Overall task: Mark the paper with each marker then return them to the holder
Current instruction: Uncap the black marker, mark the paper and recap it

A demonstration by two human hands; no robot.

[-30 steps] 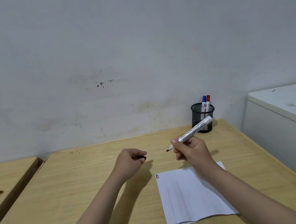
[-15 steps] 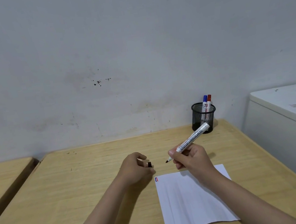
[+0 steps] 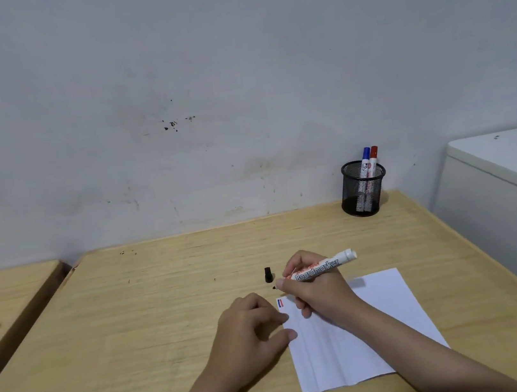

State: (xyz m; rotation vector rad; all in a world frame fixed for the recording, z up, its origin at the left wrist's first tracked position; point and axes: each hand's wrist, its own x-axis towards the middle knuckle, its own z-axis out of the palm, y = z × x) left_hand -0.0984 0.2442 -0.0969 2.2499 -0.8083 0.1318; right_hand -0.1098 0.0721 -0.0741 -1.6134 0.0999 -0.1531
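A white sheet of paper (image 3: 354, 329) lies on the wooden table (image 3: 167, 310); a blue and a red mark sit side by side in its top left corner. My right hand (image 3: 318, 291) grips an uncapped white board marker (image 3: 323, 267) with a black tip, which hovers just above that corner. The black cap (image 3: 268, 275) stands on the table beyond the paper. Resting on the paper's left edge, my left hand (image 3: 254, 334) holds nothing, fingers loosely apart. A black mesh holder (image 3: 363, 188) at the back right contains a blue marker (image 3: 366, 161) and a red marker (image 3: 373, 161).
A white cabinet or appliance (image 3: 510, 185) stands close to the table's right edge. A second wooden table (image 3: 4, 301) sits to the left across a narrow gap. The grey wall (image 3: 203, 103) runs right behind the table.
My left hand has set the black cap down on the table and moved onto the paper's left edge. My right hand has lowered the marker toward the paper's top left corner.
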